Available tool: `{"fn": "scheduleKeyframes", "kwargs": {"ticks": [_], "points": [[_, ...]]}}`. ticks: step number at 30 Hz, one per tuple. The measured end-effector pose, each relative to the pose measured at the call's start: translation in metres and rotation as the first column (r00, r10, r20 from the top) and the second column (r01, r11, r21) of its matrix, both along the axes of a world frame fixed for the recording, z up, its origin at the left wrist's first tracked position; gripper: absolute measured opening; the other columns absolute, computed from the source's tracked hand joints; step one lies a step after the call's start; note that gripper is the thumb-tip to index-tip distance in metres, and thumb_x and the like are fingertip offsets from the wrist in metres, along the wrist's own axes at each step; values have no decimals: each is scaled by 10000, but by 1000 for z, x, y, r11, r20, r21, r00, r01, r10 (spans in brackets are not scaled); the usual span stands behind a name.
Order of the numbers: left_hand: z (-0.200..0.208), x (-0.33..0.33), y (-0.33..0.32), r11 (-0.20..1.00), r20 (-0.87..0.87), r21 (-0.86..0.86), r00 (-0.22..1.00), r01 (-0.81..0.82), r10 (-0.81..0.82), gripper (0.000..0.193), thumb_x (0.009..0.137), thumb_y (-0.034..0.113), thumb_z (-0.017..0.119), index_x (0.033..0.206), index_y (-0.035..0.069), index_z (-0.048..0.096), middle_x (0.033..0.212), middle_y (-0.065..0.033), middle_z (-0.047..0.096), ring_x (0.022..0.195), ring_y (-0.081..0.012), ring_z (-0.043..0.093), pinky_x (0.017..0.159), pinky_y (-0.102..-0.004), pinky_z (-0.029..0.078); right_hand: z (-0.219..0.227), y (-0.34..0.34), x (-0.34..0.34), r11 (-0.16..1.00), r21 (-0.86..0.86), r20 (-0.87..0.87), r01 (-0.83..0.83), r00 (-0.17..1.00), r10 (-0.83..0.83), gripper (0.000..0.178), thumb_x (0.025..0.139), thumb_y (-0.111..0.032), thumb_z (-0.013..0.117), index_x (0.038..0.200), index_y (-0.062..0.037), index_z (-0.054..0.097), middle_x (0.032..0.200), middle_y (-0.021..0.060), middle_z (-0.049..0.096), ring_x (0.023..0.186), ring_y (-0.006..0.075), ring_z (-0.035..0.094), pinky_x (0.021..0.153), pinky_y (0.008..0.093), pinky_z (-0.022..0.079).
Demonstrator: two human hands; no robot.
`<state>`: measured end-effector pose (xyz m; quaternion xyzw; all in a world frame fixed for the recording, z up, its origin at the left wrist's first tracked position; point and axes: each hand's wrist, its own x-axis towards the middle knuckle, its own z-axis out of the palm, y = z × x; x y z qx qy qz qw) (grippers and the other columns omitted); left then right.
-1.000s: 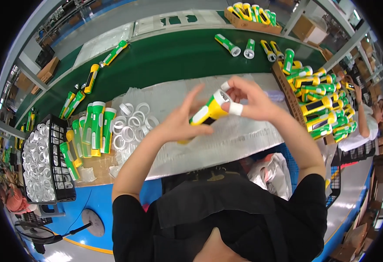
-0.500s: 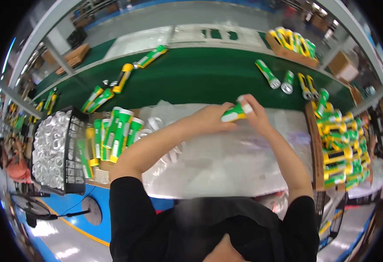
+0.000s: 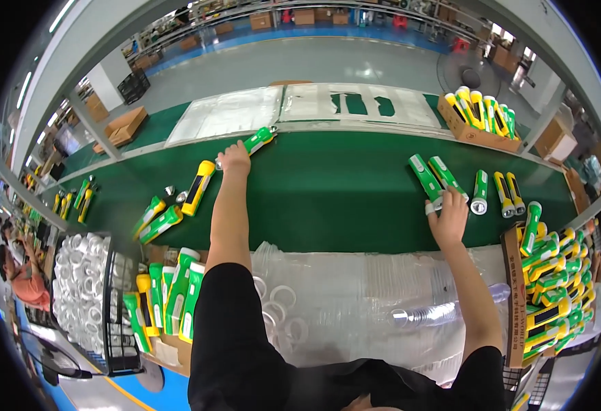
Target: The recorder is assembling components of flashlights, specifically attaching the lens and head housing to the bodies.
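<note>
My left hand [image 3: 235, 159] reaches over the green belt, its fingers closed round the lens end of a green flashlight [image 3: 258, 140] with a yellow stripe. Part of that flashlight is hidden under the fingers. Farther right, my right hand [image 3: 447, 218] has its thumb and fingers at the lower end of another green flashlight [image 3: 449, 176], which lies on the belt. Close beside it on the left lies a similar green flashlight [image 3: 423, 175]. To the right are a green flashlight standing apart [image 3: 480, 192] and two yellow-and-black flashlights [image 3: 504, 194].
A black crate [image 3: 123, 322] of white rings and a box of flashlights [image 3: 177, 294] stand at left. At right is a carton [image 3: 514, 301] heaped with flashlights. Loose white rings [image 3: 283, 296] lie on the plastic-covered table [image 3: 355, 342]. Another flashlight carton [image 3: 482, 131] stands beyond the belt [image 3: 341, 198].
My hands have parted from the middle. The left has gone to a flashlight at the belt's far left; the right has carried a green flashlight to the row at right.
</note>
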<state>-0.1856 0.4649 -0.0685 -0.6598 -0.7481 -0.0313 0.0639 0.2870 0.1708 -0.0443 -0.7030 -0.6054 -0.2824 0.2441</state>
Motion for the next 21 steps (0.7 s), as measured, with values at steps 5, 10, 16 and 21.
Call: {"fn": "scheduleKeyframes", "kwargs": {"ticks": [5,10,16,21], "points": [[19,56,-37,972,74,30,970,231,-233,384,851,366,651,1070,49,652,1109,-136,638,1055,-288,629,901,-427,495,-2,-12,-46,822,12,-709,-569,575,408,203,931,-130,596,1099,-16,600,1050,114,653,947,250,628,788,348,515],[43,120,-196,825,755,217,446,522,-481,531,741,428,776,956,-47,676,782,-170,668,754,-275,679,683,-403,523,-5,-15,-126,751,301,-953,-588,-170,249,384,972,-236,602,1267,6,561,1172,111,642,1050,167,616,844,303,530],[55,144,-402,664,905,155,165,731,-393,387,872,278,730,1099,-26,651,927,-63,670,838,-101,601,754,-270,507,52,-128,-160,883,317,-843,-347,-530,94,474,884,-365,708,1182,-24,568,983,96,658,920,175,643,796,308,525],[61,158,-450,792,959,283,-146,541,-243,382,1005,269,541,1274,0,569,1070,-85,647,930,-131,603,816,-277,499,58,-239,-164,751,347,-858,-561,-514,13,396,856,-252,713,1137,-49,523,871,67,617,791,171,612,700,311,493]]}}
